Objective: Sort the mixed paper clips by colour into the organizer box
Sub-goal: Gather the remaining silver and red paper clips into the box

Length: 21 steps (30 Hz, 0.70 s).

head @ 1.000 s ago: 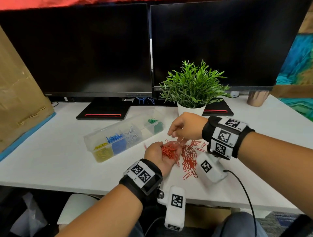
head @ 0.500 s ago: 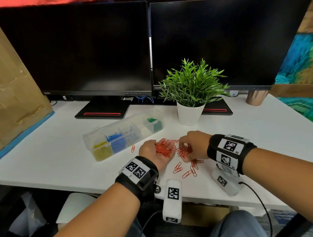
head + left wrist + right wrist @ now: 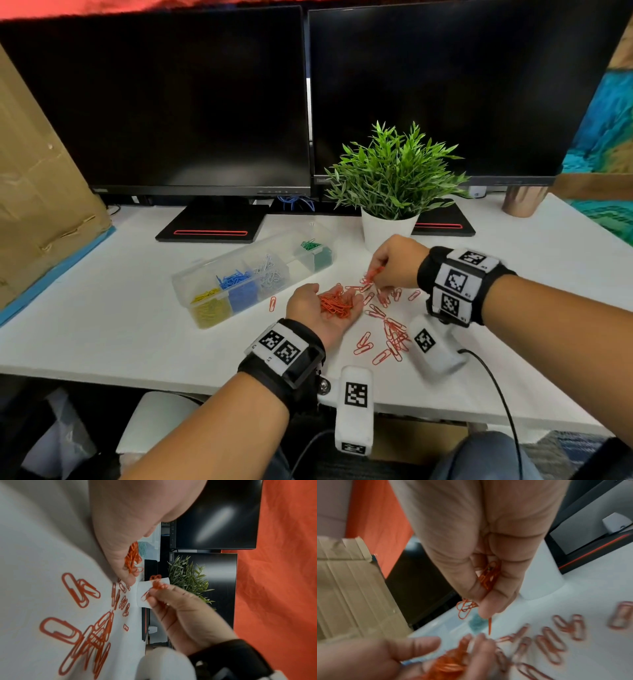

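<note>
My left hand lies palm up on the white desk, fingers relaxed, with a heap of red paper clips resting in the palm. Just beyond its fingertips my right hand hovers above the desk and pinches a few red clips between thumb and fingers. More loose red clips lie scattered right of the left hand. The clear organizer box stands to the left, holding yellow, blue, white and green clips in separate compartments.
A potted plant stands just behind the right hand. Two monitors fill the back of the desk, and a cardboard box leans at the left. A lone red clip lies between organizer and left hand.
My right hand dipped into the loose clips on the desk, then rose with a few pinched, and now sits near the left hand's fingertips. The left hand stayed palm up.
</note>
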Each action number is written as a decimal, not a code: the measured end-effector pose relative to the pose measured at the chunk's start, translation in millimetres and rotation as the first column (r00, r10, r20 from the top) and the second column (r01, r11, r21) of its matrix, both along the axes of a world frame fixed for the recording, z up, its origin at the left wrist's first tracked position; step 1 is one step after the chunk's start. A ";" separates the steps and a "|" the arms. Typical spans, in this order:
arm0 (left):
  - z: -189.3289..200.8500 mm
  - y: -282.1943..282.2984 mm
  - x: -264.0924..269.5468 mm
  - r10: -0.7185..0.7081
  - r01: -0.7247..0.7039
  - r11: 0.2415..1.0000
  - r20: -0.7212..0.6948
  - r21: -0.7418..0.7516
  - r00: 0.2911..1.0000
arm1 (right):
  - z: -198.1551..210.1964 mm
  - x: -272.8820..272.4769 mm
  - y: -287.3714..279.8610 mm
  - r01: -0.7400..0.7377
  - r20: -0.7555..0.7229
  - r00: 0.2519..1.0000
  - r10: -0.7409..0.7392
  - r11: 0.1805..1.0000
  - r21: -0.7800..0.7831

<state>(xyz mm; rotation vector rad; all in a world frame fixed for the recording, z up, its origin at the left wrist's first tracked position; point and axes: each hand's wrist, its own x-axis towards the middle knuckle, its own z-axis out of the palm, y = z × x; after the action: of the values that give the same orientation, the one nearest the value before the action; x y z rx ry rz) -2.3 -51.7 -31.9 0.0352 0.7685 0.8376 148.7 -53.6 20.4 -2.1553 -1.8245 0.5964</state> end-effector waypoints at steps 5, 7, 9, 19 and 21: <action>5.9 -3.4 4.4 -0.036 0.036 0.999 0.067 0.001 0.997 | 19.6 -25.2 2.1 -0.156 -0.170 0.974 0.149 0.987 -0.026; 7.5 -3.3 5.6 -0.021 0.020 1.000 0.090 0.009 0.996 | 20.9 -30.9 1.7 -0.203 -0.212 0.960 0.185 0.977 -0.066; 8.3 -2.9 4.7 -0.009 0.009 1.000 0.128 0.003 0.992 | 20.2 -32.0 1.8 -0.213 -0.206 0.958 0.201 0.976 -0.040; -1.7 5.1 -6.7 0.020 -0.020 1.000 0.030 0.001 0.999 | -0.6 10.9 -14.2 -0.078 0.401 0.900 0.172 0.967 -0.241; -2.9 4.4 -8.2 0.011 -0.011 1.000 0.042 0.002 0.999 | -9.0 13.8 -21.5 -0.071 0.429 0.879 0.207 0.948 -0.311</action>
<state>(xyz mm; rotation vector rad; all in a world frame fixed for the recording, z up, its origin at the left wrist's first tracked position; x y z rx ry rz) -10.5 -47.3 -34.7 0.0152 0.7289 0.8469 162.5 -75.0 11.4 -2.5394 -2.2755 0.4255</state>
